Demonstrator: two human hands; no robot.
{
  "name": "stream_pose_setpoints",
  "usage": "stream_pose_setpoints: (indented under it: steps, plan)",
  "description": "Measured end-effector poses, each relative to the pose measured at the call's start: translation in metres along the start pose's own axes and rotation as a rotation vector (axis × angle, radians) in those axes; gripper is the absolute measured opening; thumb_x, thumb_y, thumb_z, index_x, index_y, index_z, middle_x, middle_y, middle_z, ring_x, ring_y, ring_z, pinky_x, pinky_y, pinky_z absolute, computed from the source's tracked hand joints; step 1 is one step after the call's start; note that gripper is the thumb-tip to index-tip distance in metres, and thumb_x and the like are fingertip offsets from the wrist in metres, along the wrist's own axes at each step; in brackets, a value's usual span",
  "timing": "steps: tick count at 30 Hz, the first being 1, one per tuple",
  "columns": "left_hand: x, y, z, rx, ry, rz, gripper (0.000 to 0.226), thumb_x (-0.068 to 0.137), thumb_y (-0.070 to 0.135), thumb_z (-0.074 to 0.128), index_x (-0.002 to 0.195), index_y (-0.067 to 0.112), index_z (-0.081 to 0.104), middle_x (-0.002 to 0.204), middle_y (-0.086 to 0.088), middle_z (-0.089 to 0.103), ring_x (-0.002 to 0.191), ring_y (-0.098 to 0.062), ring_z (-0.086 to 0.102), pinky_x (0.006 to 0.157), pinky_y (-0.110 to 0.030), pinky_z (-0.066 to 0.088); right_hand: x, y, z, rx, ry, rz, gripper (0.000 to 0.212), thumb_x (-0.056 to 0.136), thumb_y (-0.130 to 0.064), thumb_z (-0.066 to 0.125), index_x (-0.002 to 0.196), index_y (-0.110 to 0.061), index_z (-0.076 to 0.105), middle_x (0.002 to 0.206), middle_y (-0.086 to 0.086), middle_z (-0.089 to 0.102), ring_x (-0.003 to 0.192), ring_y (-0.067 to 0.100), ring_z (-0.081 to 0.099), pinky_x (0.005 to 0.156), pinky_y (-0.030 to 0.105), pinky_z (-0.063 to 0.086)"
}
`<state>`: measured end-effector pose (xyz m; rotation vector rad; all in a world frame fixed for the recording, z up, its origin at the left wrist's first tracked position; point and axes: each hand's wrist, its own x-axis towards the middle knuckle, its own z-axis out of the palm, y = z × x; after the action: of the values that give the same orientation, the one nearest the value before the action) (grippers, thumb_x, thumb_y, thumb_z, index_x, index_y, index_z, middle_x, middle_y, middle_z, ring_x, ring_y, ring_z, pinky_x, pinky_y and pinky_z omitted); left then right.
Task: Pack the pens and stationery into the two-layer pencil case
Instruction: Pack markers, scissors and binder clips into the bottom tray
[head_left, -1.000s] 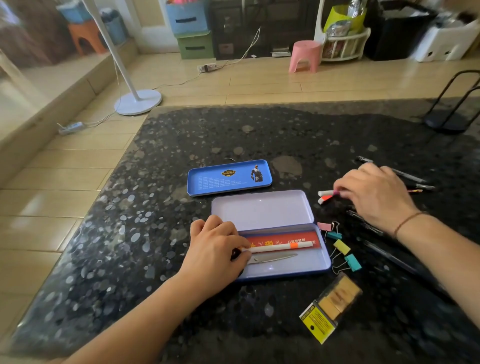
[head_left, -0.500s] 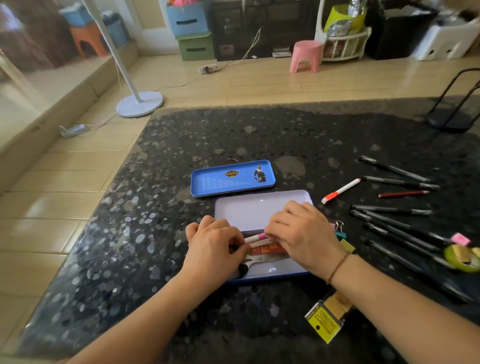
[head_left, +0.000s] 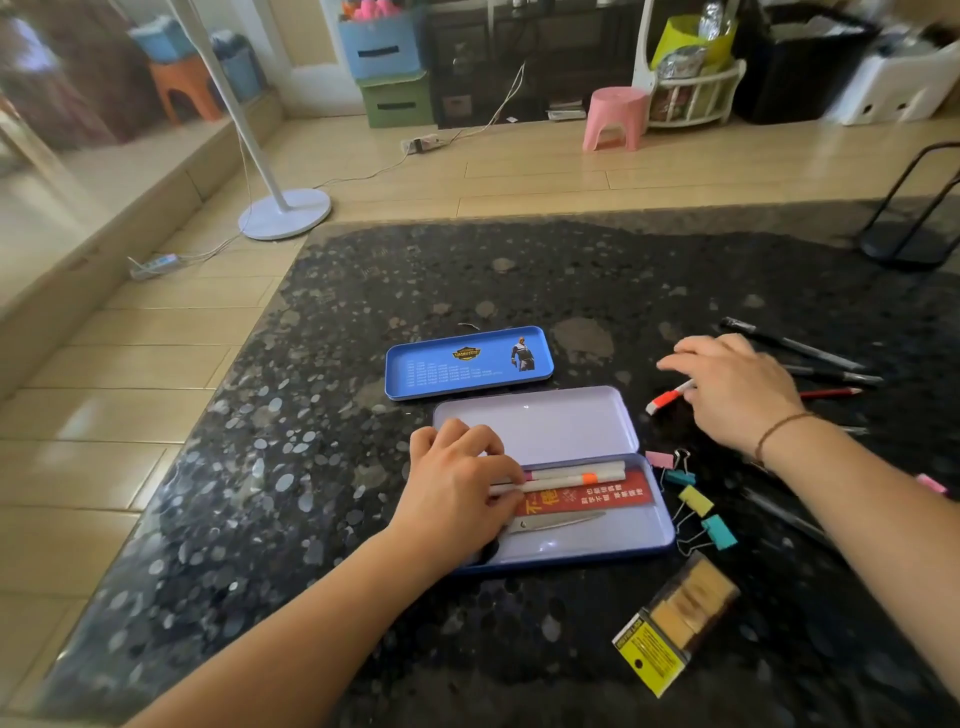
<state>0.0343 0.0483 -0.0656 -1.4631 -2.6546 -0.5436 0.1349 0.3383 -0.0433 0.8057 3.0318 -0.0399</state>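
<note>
Honestly, 2 white pens (head_left: 571, 475) are pinned in the pencil case (head_left: 587, 551) by left fingers (head_left: 493, 467); the red-capped pen (head_left: 667, 399) under the loosely spread right hand (head_left: 737, 389) isn't gripped, so it could get rolled away across the tabletop (head_left: 467, 649).

Scissors (head_left: 550, 521) handles and marker (head_left: 670, 399) barrel under hands.

Light wood floor (head_left: 519, 176). White fan stand (head_left: 283, 210) on left. Pink stool (head_left: 615, 117) by back wall. Blue box (head_left: 382, 44) on green box (head_left: 397, 101). Sunny.
</note>
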Motion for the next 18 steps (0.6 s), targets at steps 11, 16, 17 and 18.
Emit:
stream_pose_setpoints:
  steps: [11, 16, 17, 18]
  plan:
    - [-0.007, -0.007, -0.002, -0.078, 0.048, -0.04, 0.017, 0.08, 0.038, 0.068, 0.097, 0.034, 0.066, 0.101, 0.018, 0.057, 0.1, -0.009, 0.049, 0.092, -0.036, 0.03, -0.039, -0.029, -0.006, 0.302, 0.387, -0.453, 0.014, 0.086, -0.023, 0.063, 0.096, -0.02, 0.071, 0.089, -0.003, 0.064, 0.083, 0.022, 0.055, 0.069, 0.038, 0.047]
    - [-0.025, -0.02, -0.01, -0.137, 0.137, -0.183, 0.03, 0.076, 0.023, 0.057, 0.105, 0.03, 0.059, 0.113, 0.015, 0.053, 0.11, -0.009, 0.043, 0.097, -0.032, 0.024, -0.077, -0.072, 0.013, 0.228, 0.308, -0.576, 0.016, 0.081, -0.031, 0.072, 0.097, -0.028, 0.07, 0.087, -0.011, 0.065, 0.081, 0.016, 0.055, 0.07, 0.033, 0.042]
    - [-0.028, -0.022, -0.011, -0.147, 0.124, -0.208, 0.03, 0.075, 0.024, 0.057, 0.105, 0.031, 0.058, 0.115, 0.015, 0.052, 0.111, -0.01, 0.041, 0.097, -0.033, 0.025, -0.079, -0.076, 0.016, 0.231, 0.289, -0.562, 0.017, 0.079, -0.033, 0.073, 0.095, -0.029, 0.069, 0.084, -0.012, 0.066, 0.08, 0.015, 0.056, 0.071, 0.033, 0.042]
    - [-0.031, -0.025, -0.011, -0.148, 0.106, -0.217, 0.029, 0.075, 0.027, 0.057, 0.103, 0.032, 0.057, 0.116, 0.016, 0.05, 0.112, -0.01, 0.04, 0.097, -0.035, 0.027, -0.08, -0.079, 0.018, 0.251, 0.277, -0.546, 0.015, 0.077, -0.034, 0.073, 0.091, -0.029, 0.069, 0.082, -0.013, 0.067, 0.079, 0.015, 0.056, 0.07, 0.032, 0.042]
